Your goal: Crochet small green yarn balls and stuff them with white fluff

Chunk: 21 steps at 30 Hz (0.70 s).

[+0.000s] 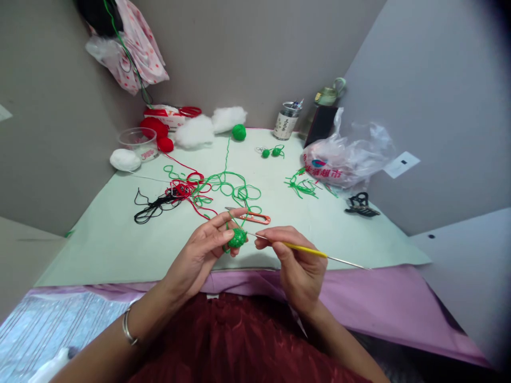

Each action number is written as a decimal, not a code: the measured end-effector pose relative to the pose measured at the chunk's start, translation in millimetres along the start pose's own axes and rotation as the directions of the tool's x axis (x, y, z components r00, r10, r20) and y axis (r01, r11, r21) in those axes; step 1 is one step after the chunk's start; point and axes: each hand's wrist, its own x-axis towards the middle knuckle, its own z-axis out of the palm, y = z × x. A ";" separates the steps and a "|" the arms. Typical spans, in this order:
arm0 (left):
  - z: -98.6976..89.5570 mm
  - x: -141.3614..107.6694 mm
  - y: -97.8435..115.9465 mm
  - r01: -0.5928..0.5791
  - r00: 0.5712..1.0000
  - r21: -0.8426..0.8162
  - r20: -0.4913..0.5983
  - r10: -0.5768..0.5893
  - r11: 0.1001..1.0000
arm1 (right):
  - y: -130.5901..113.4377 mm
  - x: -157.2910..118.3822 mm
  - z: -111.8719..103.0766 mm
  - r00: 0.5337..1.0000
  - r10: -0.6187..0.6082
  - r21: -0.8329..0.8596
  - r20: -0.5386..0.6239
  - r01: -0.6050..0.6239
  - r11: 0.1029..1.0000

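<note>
Between the thumb and fingers of my left hand point(209, 239) is a small round green crochet piece point(237, 238). Green yarn point(235, 183) runs from those fingers to loose loops on the table. My right hand point(299, 260) grips a crochet hook point(307, 249) by its yellow handle. The hook's thin metal tip points left and reaches the edge of the piece; whether it sits inside a stitch is too small to tell. Just beyond my left fingertips lie orange thread snips point(255, 217), partly hidden by the hand.
Tangled red yarn point(183, 189) and black yarn point(155, 206) lie at left. Behind stand white stuffing point(195, 132), a green yarn ball point(239, 132), a clear tub point(138, 143) and a pen can point(287, 121). Rightward are green scraps point(301, 185), a plastic bag point(345, 157) and a black hair clip point(361, 205).
</note>
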 end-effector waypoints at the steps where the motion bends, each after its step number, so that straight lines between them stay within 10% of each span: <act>1: -1.4 0.5 0.3 0.001 1.000 0.010 -0.006 -0.001 1.000 | 0.9 0.3 -0.8 1.000 0.017 0.028 -0.017 -0.016 0.999; 12: -9.2 1.9 -2.8 0.062 0.994 0.019 0.091 -0.063 0.998 | -0.3 16.4 -12.8 0.965 0.262 0.258 -0.018 -0.249 0.934; 21: -8.1 2.9 -8.4 0.076 0.988 -0.017 0.133 -0.073 0.997 | 5.5 10.0 -6.8 0.984 0.160 0.166 -0.078 -0.145 0.975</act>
